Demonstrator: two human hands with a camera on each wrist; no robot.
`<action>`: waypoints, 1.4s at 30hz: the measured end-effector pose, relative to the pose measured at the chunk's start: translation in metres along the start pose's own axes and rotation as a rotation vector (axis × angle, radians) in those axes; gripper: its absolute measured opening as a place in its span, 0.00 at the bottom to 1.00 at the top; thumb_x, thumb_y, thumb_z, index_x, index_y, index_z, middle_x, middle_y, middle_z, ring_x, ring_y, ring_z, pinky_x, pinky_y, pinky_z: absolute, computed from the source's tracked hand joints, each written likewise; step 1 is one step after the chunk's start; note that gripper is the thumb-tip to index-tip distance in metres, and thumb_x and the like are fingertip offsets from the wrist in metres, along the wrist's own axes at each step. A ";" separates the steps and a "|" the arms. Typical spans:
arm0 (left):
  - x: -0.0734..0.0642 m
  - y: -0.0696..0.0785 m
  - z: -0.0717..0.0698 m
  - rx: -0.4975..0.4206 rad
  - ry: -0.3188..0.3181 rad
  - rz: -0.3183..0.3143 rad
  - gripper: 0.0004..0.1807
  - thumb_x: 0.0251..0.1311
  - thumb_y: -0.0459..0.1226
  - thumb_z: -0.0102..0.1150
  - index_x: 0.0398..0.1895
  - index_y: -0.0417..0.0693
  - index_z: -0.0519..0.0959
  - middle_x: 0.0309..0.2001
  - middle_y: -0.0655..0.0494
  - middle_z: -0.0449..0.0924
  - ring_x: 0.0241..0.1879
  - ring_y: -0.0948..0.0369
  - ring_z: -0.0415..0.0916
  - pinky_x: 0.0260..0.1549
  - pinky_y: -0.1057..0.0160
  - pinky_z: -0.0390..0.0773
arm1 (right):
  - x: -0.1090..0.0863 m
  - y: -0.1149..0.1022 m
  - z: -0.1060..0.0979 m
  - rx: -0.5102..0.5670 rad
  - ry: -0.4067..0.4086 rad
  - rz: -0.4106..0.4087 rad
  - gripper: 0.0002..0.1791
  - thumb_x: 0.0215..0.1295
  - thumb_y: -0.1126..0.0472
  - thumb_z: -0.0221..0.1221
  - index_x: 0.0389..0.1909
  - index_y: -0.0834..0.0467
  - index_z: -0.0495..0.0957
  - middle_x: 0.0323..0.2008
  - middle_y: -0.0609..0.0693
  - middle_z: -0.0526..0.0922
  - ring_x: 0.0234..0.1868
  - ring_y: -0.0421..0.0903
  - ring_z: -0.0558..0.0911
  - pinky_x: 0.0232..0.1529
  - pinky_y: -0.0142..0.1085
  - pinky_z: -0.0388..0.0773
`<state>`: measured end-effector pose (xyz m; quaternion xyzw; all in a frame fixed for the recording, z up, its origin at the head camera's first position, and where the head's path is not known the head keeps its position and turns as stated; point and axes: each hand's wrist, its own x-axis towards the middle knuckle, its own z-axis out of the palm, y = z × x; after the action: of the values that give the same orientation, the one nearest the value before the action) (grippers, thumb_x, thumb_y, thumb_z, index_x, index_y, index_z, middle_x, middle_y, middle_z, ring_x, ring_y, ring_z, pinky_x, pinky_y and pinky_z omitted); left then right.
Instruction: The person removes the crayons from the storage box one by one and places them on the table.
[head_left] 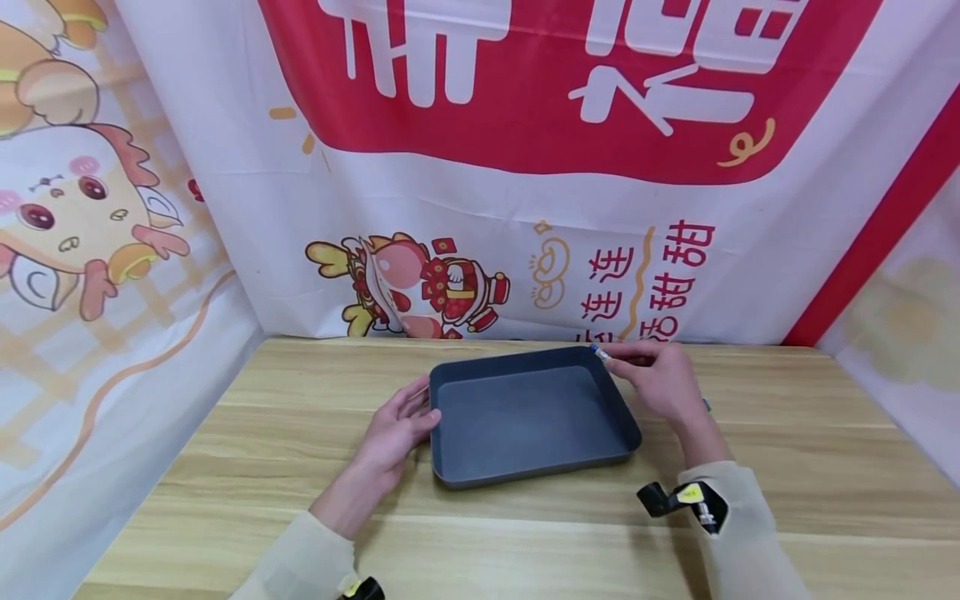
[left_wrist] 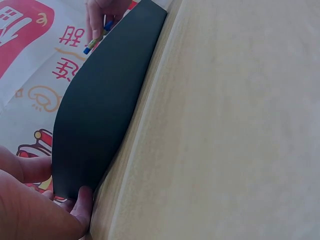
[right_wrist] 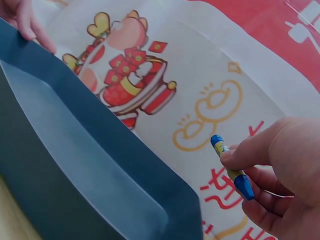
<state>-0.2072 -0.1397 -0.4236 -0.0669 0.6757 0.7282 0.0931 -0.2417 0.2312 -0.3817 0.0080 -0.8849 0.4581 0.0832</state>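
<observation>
A dark grey rectangular baking tray [head_left: 532, 417] is in the middle of the head view, its inside bare. My left hand [head_left: 393, 433] grips the tray's left end, with the thumb over the rim and the fingers at the outer wall. Between thumb and fingers, my right hand [head_left: 663, 379] pinches a blue crayon [right_wrist: 243, 187] with a pale printed wrapper. That hand is just beyond the tray's far right corner. Whether the tray lies flat on the table or is slightly lifted, I cannot tell.
The wood-grain table [head_left: 300, 467] reaches back to a printed cloth [head_left: 480, 200] hanging behind it, with more cloth at both sides. A small blue-green thing [head_left: 707, 406] shows partly behind the right wrist; its kind is unclear.
</observation>
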 end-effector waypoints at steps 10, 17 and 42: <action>0.000 0.000 -0.001 -0.004 0.000 0.004 0.36 0.74 0.26 0.56 0.83 0.48 0.61 0.83 0.41 0.59 0.81 0.42 0.61 0.79 0.43 0.67 | 0.001 0.017 -0.019 -0.015 0.089 0.057 0.18 0.73 0.53 0.68 0.57 0.57 0.88 0.52 0.60 0.91 0.42 0.35 0.82 0.39 0.24 0.80; 0.000 0.001 -0.001 -0.008 -0.001 -0.004 0.36 0.74 0.26 0.55 0.83 0.47 0.61 0.83 0.41 0.59 0.81 0.43 0.61 0.79 0.43 0.67 | 0.000 0.036 -0.034 -0.037 0.126 0.095 0.20 0.73 0.49 0.68 0.59 0.55 0.88 0.56 0.55 0.90 0.47 0.27 0.78 0.43 0.19 0.76; 0.003 -0.002 -0.002 -0.008 -0.008 -0.004 0.36 0.74 0.26 0.56 0.83 0.49 0.62 0.83 0.42 0.60 0.81 0.43 0.62 0.79 0.43 0.68 | -0.007 0.094 -0.057 -0.016 0.124 0.376 0.26 0.73 0.46 0.66 0.68 0.51 0.81 0.65 0.56 0.84 0.53 0.39 0.79 0.46 0.30 0.76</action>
<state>-0.2100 -0.1416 -0.4268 -0.0657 0.6722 0.7311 0.0970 -0.2359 0.3316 -0.4269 -0.1864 -0.8677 0.4581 0.0506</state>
